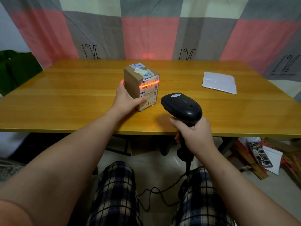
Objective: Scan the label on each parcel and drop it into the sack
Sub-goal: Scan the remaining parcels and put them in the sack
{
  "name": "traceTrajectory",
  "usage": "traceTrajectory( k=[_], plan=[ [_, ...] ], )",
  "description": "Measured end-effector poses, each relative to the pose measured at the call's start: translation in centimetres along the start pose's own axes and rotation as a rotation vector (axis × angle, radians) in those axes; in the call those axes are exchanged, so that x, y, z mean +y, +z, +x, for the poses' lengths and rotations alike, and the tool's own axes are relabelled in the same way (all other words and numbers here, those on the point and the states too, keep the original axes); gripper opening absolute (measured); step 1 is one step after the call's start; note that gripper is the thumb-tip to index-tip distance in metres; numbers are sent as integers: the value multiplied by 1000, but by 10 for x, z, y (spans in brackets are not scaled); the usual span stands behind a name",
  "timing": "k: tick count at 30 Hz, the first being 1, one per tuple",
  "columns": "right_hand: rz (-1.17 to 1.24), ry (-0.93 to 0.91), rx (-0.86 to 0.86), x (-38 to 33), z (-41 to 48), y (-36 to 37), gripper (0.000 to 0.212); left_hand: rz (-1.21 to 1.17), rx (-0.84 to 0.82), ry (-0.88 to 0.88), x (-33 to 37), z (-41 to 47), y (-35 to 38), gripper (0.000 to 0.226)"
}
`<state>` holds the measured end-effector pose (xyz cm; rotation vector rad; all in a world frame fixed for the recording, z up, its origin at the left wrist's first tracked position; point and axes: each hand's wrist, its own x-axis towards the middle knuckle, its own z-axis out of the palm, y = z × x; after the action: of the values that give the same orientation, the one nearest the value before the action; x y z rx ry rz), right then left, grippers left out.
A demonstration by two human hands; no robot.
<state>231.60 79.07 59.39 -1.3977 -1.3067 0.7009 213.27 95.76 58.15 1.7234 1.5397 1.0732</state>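
Note:
A brown cardboard parcel (132, 82) stands upright on the wooden table (73, 98), its white label (149, 93) facing me. My left hand (126, 99) grips its left side and lower front corner. My right hand (193, 132) is closed around the handle of a black barcode scanner (181, 106), whose head points at the parcel from the right. A red scan line (149, 85) crosses the top of the label. A flat white mailer parcel (219, 82) lies on the table at the right. A dark green sack (17, 69) sits off the table's left end.
A checked curtain (149, 33) hangs behind the table. The scanner's black cable (156, 194) trails down between my knees. On the floor at the right lie a phone (259, 154), white paper and cardboard pieces. A box sits under the table.

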Motion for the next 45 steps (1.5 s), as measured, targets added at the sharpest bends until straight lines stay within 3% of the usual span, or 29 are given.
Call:
traceTrajectory(
  k=[15, 20, 27, 32, 38, 43, 45],
  plan=[
    [32, -66, -113, -26, 2, 15, 19, -81, 69, -31, -5, -23, -35, 111],
    [140, -96, -348, -50, -16, 71, 10, -45, 275, -58, -28, -103, -98, 105],
    [256, -124, -750, -77, -76, 197, 15, 53, 592, -265, -103, -248, -201, 110],
    [225, -129, -875, -79, -119, 270, 23, 170, 752, -434, -142, -339, -259, 101],
    [61, -169, -972, -67, -151, 312, 36, 911, 464, -552, -164, -391, -285, 95],
    [-68, -207, -1074, -50, -178, 316, 25, 1068, 66, -678, -169, -422, -299, 91],
    [-91, -223, -1087, -46, -186, 312, 22, 1051, 16, -706, -166, -430, -302, 88]
  ],
)
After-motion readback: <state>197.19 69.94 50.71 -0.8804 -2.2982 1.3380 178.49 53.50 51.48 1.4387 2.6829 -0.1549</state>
